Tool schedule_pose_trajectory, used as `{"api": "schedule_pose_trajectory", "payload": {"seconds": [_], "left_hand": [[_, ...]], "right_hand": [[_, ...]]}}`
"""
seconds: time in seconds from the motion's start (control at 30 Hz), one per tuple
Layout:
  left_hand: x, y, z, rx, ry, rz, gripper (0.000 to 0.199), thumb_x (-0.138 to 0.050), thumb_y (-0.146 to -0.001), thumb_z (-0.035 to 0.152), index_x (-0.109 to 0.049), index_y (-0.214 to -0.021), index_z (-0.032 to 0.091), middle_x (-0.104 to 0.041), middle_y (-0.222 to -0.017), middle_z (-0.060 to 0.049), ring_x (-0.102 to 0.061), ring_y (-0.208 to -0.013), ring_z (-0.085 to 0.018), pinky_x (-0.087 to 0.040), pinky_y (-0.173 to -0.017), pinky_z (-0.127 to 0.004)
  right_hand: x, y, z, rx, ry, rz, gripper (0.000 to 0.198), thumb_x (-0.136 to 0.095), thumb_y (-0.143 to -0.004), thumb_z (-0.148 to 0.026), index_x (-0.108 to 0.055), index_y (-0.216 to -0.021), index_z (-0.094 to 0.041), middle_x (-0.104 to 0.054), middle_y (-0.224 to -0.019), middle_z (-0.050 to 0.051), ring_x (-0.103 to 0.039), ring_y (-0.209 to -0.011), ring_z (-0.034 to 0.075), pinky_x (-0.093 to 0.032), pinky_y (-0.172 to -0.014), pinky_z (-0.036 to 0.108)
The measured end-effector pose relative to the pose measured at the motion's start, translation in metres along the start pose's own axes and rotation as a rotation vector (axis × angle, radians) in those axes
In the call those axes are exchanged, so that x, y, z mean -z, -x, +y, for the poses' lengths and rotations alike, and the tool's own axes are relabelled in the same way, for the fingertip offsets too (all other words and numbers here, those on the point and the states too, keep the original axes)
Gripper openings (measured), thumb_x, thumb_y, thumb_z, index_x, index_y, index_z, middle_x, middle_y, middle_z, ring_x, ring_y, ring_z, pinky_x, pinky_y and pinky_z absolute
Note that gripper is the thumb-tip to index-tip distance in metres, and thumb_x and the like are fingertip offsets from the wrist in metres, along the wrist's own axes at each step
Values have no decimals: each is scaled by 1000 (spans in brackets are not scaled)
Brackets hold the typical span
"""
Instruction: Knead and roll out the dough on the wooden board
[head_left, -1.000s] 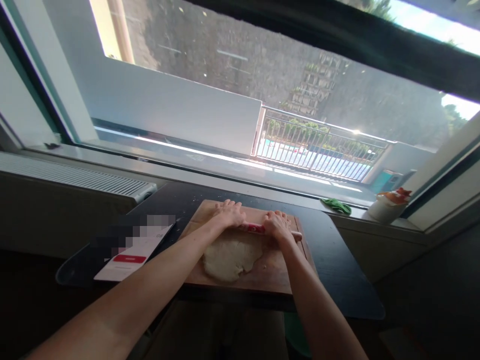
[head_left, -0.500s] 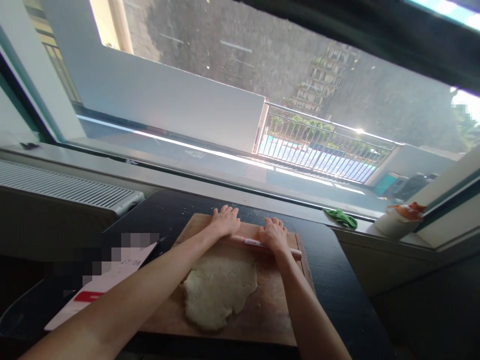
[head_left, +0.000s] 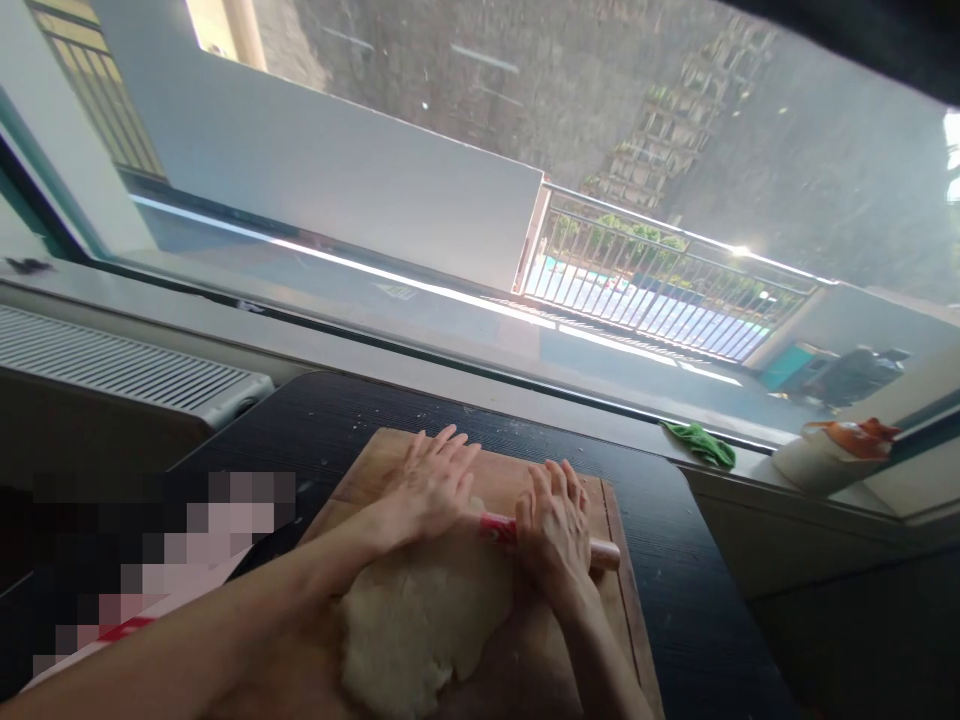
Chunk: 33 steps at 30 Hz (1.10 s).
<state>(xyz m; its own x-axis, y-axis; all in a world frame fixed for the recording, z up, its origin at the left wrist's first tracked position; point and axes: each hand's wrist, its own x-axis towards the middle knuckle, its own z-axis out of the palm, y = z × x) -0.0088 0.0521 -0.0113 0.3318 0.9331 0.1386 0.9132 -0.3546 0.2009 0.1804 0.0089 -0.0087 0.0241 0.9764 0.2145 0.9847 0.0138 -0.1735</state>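
Note:
A sheet of dough (head_left: 424, 615) with ragged edges lies flat on a wooden board (head_left: 371, 465). Across its far part runs a wooden rolling pin (head_left: 604, 556) with a red printed label. My left hand (head_left: 437, 487) rests its palm over the pin's left end, fingers stretched forward and spread; that end is hidden beneath it. On the pin's right part presses my right hand (head_left: 556, 515), palm down, its fingers also extended and apart. The right tip of the pin sticks out beyond this hand.
The board rests on a dark table (head_left: 675, 560) with white specks near its far edge. Beyond is a windowsill with a green cloth (head_left: 701, 443) and a pale container (head_left: 817, 460) with an orange top. A radiator (head_left: 127, 365) stands left; a pink sheet (head_left: 217, 560) lies left of my arm.
Both hands and the rolling pin have come nearer to me over the dough. My fingers now lie flatter and more spread. The view has shifted slightly.

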Motion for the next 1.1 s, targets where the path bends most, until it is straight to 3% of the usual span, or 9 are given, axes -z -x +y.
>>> {"api": "schedule_pose_trajectory", "payload": {"seconds": [0.17, 0.27, 0.47, 0.57, 0.63, 0.73, 0.9, 1.0, 1.1], "left_hand": [[5, -45, -3, 55, -28, 70, 46, -29, -89, 30, -50, -128, 21, -51, -136, -7, -28, -136, -23, -14, -113, -51], [5, -49, -4, 66, -19, 33, 45, -27, -90, 30, -49, -129, 22, -50, -137, -6, -28, -136, -23, -16, -112, -50], [2, 12, 3, -55, 57, -76, 51, -30, -90, 37, -43, -138, 24, -37, -147, -4, -23, -140, -24, -13, -114, -51], [2, 46, 9, -131, 62, 60, 48, -34, -90, 38, -46, -135, 26, -40, -146, -3, -23, -140, -24, -7, -115, -50], [2, 53, 11, -159, 60, 146, 46, -37, -90, 40, -49, -133, 25, -45, -142, -5, -25, -139, -25, -10, -115, -51], [4, 35, 11, -125, 58, 223, 44, -41, -89, 39, -53, -127, 20, -52, -135, -10, -34, -134, -29, -18, -111, -53], [5, -4, 7, -45, 87, 357, 30, -39, -90, 27, -63, -104, 17, -64, -111, -11, -45, -122, -28, -26, -107, -52], [6, 14, 4, -78, 122, 349, 28, -37, -92, 26, -64, -95, 20, -65, -101, -7, -47, -119, -26, -21, -108, -53], [10, 56, -8, -143, 132, 271, 29, -42, -91, 29, -59, -114, 24, -63, -107, -4, -47, -118, -23, -20, -110, -52]], "right_hand": [[-6, -52, -1, -62, -32, -70, 46, -35, -89, -33, -50, -131, -21, -44, -138, 9, -28, -135, 27, -26, -107, 42], [-7, -56, -2, -55, -37, -94, 46, -35, -90, -34, -49, -132, -21, -44, -139, 9, -28, -135, 27, -26, -106, 42], [1, 11, -3, 71, 1, -42, 44, -29, -93, -33, -51, -130, -24, -39, -144, 6, -22, -138, 24, -24, -109, 40], [6, 44, -4, 143, -12, -24, 40, -29, -95, -34, -56, -124, -27, -41, -142, 5, -23, -138, 25, -25, -108, 44], [7, 51, -4, 166, -33, -8, 38, -31, -95, -33, -58, -121, -28, -43, -141, 5, -25, -137, 25, -25, -108, 46], [5, 32, -4, 149, -52, 3, 36, -32, -95, -32, -60, -116, -25, -43, -140, 7, -27, -136, 26, -27, -107, 45], [0, -32, -2, 44, -118, -44, 36, -35, -93, -32, -60, -116, -19, -47, -132, 14, -43, -122, 28, -37, -98, 42], [-3, -41, -1, 46, -179, 47, 31, -38, -91, -27, -61, -111, -18, -55, -116, 12, -51, -107, 24, -40, -93, 37], [-5, -24, -6, 84, -270, 114, 26, -37, -91, -25, -62, -100, -20, -57, -103, 7, -55, -94, 19, -42, -85, 32]]}}
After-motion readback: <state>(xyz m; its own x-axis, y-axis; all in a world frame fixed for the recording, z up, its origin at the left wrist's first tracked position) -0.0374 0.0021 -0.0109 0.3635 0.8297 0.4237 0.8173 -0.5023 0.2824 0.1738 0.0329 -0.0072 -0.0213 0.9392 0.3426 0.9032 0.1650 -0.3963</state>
